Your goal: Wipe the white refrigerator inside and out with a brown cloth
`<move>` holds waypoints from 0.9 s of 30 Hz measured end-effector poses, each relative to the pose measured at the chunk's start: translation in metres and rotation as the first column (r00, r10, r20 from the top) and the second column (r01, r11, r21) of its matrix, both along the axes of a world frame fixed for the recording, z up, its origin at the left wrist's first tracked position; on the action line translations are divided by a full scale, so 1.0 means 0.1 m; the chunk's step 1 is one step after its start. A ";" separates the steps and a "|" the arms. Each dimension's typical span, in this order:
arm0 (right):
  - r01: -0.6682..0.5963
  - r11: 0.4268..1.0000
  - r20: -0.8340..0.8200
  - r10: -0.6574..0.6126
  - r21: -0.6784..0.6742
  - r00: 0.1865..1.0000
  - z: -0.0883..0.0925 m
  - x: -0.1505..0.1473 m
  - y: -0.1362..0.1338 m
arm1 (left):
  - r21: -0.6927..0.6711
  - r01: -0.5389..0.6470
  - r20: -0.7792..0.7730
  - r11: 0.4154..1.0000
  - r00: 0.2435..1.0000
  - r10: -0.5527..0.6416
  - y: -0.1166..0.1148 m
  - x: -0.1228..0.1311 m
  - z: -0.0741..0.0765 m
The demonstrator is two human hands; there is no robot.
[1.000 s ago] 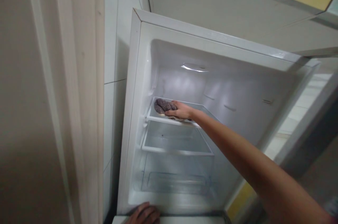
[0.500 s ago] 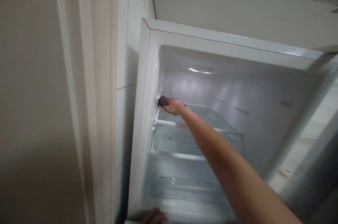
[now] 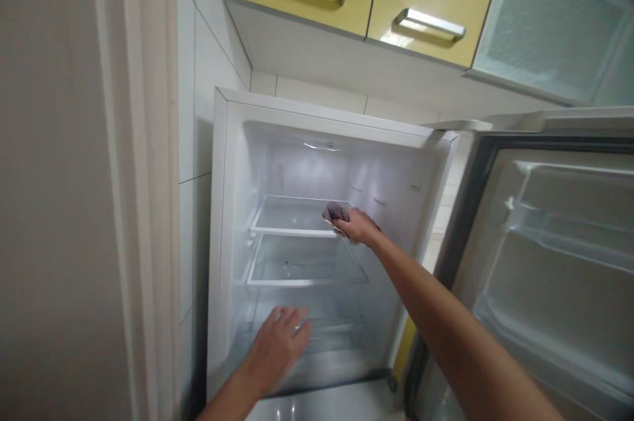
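My right hand (image 3: 360,225) is closed on a crumpled grey-purple cloth (image 3: 336,212), at the right front part of the top glass shelf (image 3: 292,215) inside a white fridge (image 3: 216,262). My left hand (image 3: 278,345) holds nothing; its fingers are apart, slightly blurred, in front of the lower part of the fridge. Below the top shelf sits a second glass shelf (image 3: 302,269). A clear drawer (image 3: 337,335) lies lower down, partly hidden behind my left hand.
The fridge door (image 3: 545,236) stands open on the right, with clear door racks (image 3: 569,242). Yellow cabinets (image 3: 307,4) with metal handles hang above. A pale door frame (image 3: 148,209) and white tiles (image 3: 194,143) are at the left.
My right hand has moved with the cloth from the fridge's left wall to the right side of the shelf. My left hand has risen from the bottom edge. The view has shifted, showing more cabinets and door.
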State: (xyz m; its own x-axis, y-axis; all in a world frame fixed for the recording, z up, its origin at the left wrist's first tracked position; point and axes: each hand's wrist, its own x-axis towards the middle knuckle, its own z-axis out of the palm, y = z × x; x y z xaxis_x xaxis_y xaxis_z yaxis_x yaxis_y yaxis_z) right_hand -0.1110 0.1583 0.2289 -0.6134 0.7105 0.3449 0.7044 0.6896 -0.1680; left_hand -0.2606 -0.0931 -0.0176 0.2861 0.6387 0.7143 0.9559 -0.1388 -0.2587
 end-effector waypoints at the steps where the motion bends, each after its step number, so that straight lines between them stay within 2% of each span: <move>1: 0.064 0.998 0.016 -0.065 0.030 0.998 -0.01 0.06 0.00 | 0.034 -0.062 0.032 0.997 0.998 0.061 0.15 0.03 0.39; 3: 0.143 0.987 0.043 -0.146 0.067 0.988 -0.02 0.11 -0.05 | 0.039 -0.213 0.084 0.976 0.974 0.209 0.43 0.01 1.08; 4: 0.155 0.985 0.048 -0.159 0.073 0.986 -0.03 0.11 -0.07 | 0.013 -0.255 0.083 0.967 0.964 0.253 0.55 -0.02 1.34; 5: 0.156 0.985 0.049 -0.159 0.070 0.986 -0.03 0.11 -0.10 | -0.021 -0.290 0.086 0.957 0.953 0.290 0.65 -0.07 1.53; 7: 0.143 0.988 0.039 -0.145 0.061 0.989 -0.04 0.11 -0.12 | -0.077 -0.315 0.082 0.946 0.944 0.321 0.79 -0.19 1.72; 9: 0.134 0.989 0.019 -0.136 0.064 0.991 -0.05 0.12 -0.12 | -0.098 -0.320 0.089 0.943 0.940 0.328 0.87 -0.29 1.72; 14: 0.145 0.985 -0.042 -0.141 0.096 0.989 -0.09 0.08 -0.05 | -0.097 -0.336 0.107 0.937 0.932 0.345 0.98 -0.41 1.61; 23: 0.183 0.980 -0.025 -0.182 0.084 0.983 -0.08 -0.02 0.02 | -0.095 -0.329 0.127 0.939 0.932 0.340 1.10 -0.48 1.64; 25: 0.192 0.978 -0.019 -0.191 0.079 0.981 -0.08 -0.03 0.02 | -0.075 -0.310 0.116 0.948 0.941 0.317 1.05 -0.43 1.51; 27: 0.194 0.979 -0.014 -0.194 0.064 0.981 -0.07 -0.03 0.03 | 0.000 -0.248 0.085 0.969 0.965 0.248 0.90 -0.33 1.20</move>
State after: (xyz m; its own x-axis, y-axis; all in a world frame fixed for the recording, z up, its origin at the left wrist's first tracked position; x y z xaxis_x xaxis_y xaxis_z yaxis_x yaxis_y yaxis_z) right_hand -0.1135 0.1612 0.2217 -0.4633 0.7918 0.3981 0.8246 0.5497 -0.1335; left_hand -0.2938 -0.0035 0.1020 0.0585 0.6744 0.7361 0.9784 0.1076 -0.1764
